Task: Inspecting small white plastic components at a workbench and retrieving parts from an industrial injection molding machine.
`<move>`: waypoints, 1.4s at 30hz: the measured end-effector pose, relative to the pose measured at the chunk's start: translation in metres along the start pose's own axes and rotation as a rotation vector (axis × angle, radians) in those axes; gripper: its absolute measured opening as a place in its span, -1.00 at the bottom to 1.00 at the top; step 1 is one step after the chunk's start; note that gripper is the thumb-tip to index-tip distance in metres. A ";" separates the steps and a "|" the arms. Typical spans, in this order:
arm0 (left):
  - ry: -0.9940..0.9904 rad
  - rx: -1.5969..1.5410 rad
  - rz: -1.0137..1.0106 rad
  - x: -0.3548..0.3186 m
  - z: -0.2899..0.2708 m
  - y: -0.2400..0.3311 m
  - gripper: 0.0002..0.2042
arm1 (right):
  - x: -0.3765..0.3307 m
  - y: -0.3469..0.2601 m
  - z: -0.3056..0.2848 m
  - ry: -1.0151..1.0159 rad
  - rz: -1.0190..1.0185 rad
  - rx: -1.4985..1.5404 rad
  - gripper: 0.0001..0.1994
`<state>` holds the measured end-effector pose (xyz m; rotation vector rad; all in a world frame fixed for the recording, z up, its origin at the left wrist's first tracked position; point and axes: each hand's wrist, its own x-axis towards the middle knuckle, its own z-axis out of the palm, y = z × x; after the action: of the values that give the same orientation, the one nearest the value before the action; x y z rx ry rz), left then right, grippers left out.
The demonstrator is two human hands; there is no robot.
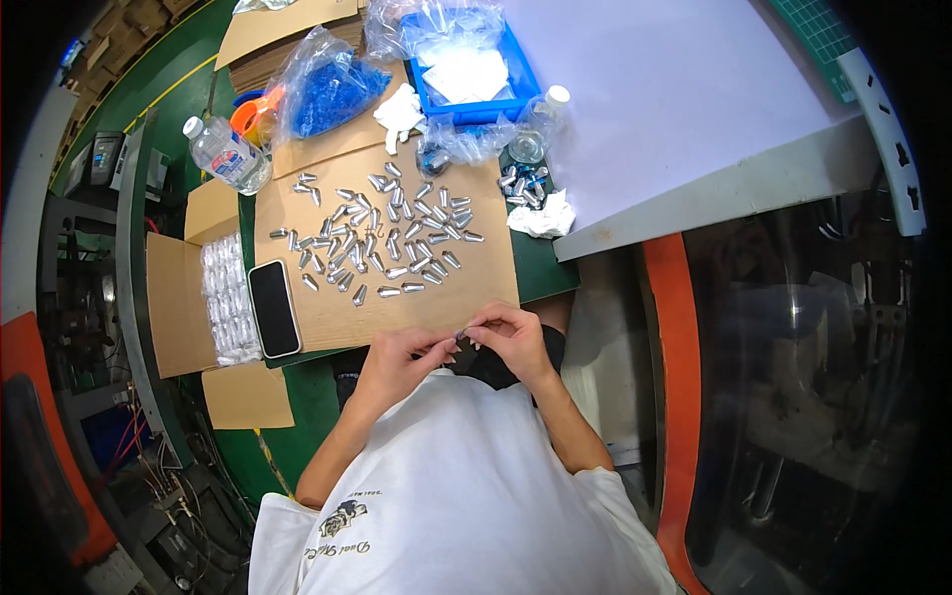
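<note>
1 head-worn fisheye view looks down on the nearby cardboard sheet (332, 322).

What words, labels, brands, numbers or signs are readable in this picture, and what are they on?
White shirt: dark lettering around an emblem; I won't copy printed wording.
Clear bottle with a white cap, at left: blue, red and white label; wording likewise not copied.
Green gridded mat: pale lines; any numbers are too small to read.
Phone: dark screen, no text visible.
Silvery pieces: no markings discernible.
</note>
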<state>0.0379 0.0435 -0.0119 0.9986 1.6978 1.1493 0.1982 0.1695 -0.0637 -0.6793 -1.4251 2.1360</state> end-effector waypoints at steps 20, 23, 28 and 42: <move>-0.050 -0.493 -0.285 0.009 0.003 -0.010 -0.85 | -0.010 0.021 0.007 -0.134 0.164 0.540 -0.87; 0.012 -0.453 -0.300 0.010 0.001 -0.006 -0.85 | -0.009 0.022 0.005 -0.081 0.137 0.564 -0.87; -0.096 -0.272 -0.206 0.004 -0.001 0.005 -0.80 | -0.006 0.015 0.000 -0.013 0.085 0.430 -0.88; -0.065 0.126 0.011 0.001 -0.001 0.015 -0.85 | -0.003 0.009 -0.006 -0.064 -0.021 0.082 -0.86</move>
<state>0.0390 0.0484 0.0021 1.1125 1.7313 1.0162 0.2033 0.1685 -0.0737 -0.5673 -1.3626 2.2049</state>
